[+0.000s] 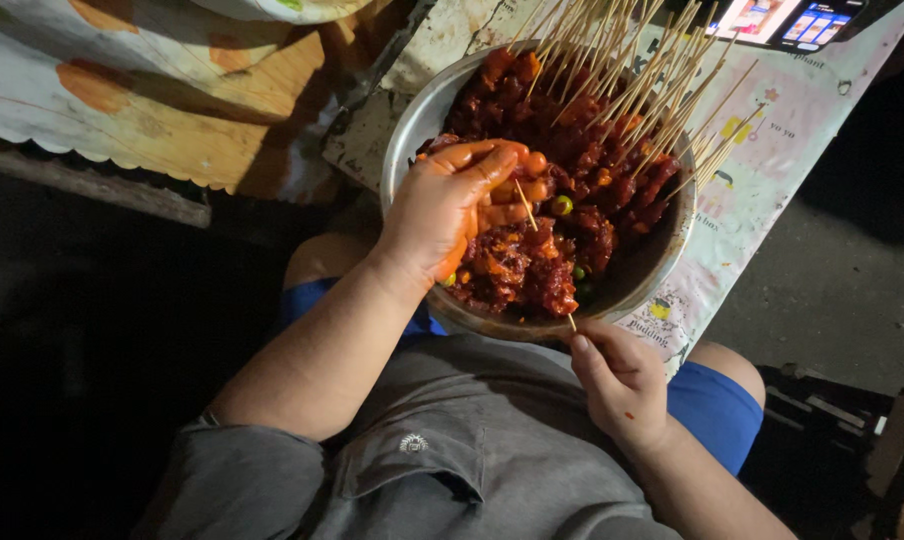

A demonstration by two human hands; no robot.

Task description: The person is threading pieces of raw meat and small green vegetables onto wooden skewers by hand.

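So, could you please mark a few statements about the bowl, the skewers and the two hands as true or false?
1. The left hand reaches into the metal bowl of red marinated meat. True.
2. The right hand is deep inside the bowl. False: it is at the bowl's near rim, pinching the end of a thin wooden skewer.
3. The bundle of bare skewers leans at the bowl's far side. True.
4. The bowl holds plain white rice. False: it holds sauce-coated meat pieces.
5. The left hand's fingers are smeared with orange sauce. True.
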